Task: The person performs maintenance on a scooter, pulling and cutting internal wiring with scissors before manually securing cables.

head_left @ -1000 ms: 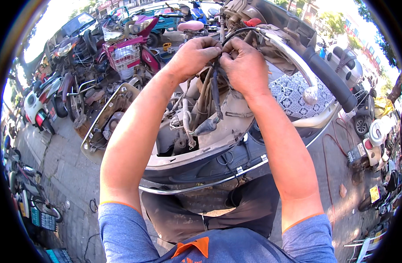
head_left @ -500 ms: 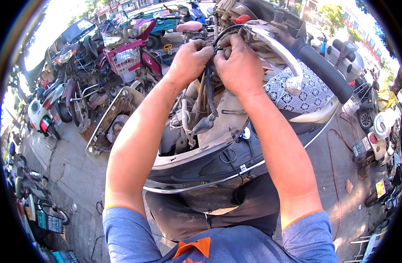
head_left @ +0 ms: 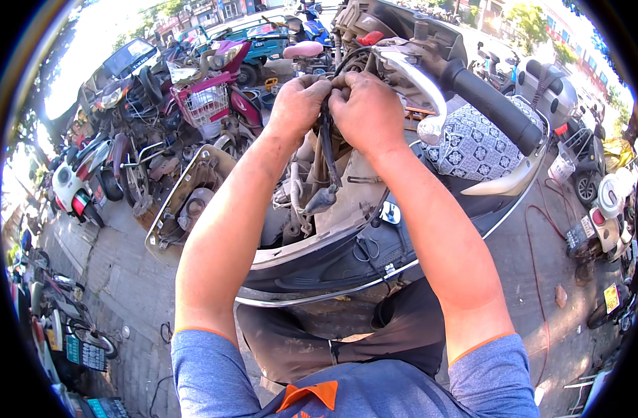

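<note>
My left hand point(head_left: 298, 104) and my right hand point(head_left: 369, 110) are close together at the opened front of a scooter, fingers pinched on black wiring point(head_left: 326, 150). Their fingertips hide exactly where it is gripped. The wiring hangs below my hands among brown and grey cables, near a dark rubber boot point(head_left: 322, 200). Above them a black cable point(head_left: 350, 59) arches toward the handlebar. Beside my right hand are the silver brake lever point(head_left: 430, 90) and the black handlebar grip point(head_left: 493, 108).
A patterned seat cover point(head_left: 482, 139) lies beyond my right forearm. Scissors point(head_left: 367, 248) rest on the dark footboard point(head_left: 319, 273). A removed panel point(head_left: 167, 219) stands left of the scooter. Several parked scooters crowd both sides, and a red hose point(head_left: 534, 279) runs over the paving.
My right hand has shifted slightly left, closer to my left hand, and both sit a little lower. The handlebar and lever have turned slightly left. The view has also shifted a little.
</note>
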Available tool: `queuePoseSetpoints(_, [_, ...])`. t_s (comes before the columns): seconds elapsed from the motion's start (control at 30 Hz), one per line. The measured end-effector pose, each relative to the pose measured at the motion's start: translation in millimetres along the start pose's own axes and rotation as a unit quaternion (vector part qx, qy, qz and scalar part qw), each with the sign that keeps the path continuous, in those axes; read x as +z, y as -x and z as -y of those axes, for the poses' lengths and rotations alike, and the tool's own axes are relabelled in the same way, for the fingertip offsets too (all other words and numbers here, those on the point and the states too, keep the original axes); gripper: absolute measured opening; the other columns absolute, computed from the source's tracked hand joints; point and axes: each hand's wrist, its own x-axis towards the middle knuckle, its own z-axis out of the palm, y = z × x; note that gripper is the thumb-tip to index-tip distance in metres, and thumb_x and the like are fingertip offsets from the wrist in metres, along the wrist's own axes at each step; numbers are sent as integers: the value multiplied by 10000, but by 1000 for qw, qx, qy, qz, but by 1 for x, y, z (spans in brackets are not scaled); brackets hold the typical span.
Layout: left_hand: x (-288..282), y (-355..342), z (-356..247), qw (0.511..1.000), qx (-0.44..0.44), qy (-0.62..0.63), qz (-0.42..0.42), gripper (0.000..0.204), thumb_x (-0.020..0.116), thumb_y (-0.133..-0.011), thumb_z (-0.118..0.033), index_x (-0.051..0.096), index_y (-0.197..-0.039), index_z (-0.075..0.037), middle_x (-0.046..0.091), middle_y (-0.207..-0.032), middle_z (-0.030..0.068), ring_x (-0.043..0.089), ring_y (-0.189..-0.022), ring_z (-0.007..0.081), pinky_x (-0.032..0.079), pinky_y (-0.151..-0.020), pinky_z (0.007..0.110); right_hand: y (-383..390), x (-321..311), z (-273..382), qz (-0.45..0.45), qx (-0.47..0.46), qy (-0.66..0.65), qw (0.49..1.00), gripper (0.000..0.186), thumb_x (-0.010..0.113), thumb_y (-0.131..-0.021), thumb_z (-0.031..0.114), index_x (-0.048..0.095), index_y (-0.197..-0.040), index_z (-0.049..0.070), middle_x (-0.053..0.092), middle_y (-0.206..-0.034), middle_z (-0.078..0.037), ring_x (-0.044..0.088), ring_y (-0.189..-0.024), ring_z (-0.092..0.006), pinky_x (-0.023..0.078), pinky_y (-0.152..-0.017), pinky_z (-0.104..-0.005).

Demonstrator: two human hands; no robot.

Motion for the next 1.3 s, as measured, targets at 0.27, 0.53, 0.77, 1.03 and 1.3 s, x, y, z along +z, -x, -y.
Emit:
queuePoseSetpoints(0.27, [16,13,4,993,65,-11,-99,246,712,-988,-136,752,-1161,34,751,-1008,64,672,-905,123,517,-826,270,-5,-11,1,75,81,-102,989,292,687,-904,262,804,-1099,79,791,-1003,-178,764,-961,-353,591,-876,-431])
queuePoseSetpoints(0.53, [24,27,6,987,50,124,-92,242,726,-982,-97,750,-1185,33,755,-1049,80,675,-924,137,520,-848,276,-4,-11,3,81,102,-75,989,292,657,-924,247,798,-1119,81,788,-1049,-194,761,-1006,-365,585,-915,-448])
queuePoseSetpoints(0.77, [31,36,13,983,127,43,-127,220,729,-989,-96,763,-1165,33,765,-1052,82,678,-907,135,538,-848,280,-1,-5,1,70,121,-74,987,273,658,-941,226,794,-1109,59,792,-1033,-197,764,-985,-356,585,-907,-437])
queuePoseSetpoints(1.03, [51,55,14,954,211,-117,-179,248,716,-924,-127,815,-1122,-15,708,-1108,193,636,-1109,321,502,-1013,399,-10,5,-24,110,205,-238,943,259,658,-964,195,782,-1057,-13,771,-920,-103,701,-831,-182,557,-812,-348])
queuePoseSetpoints(1.3, [43,55,27,956,205,-113,-179,284,696,-911,-168,815,-1104,4,738,-1054,198,671,-1068,330,516,-981,391,-10,9,-13,133,277,-299,903,273,725,-1020,258,775,-1026,-10,730,-903,-44,649,-783,-138,522,-739,-310])
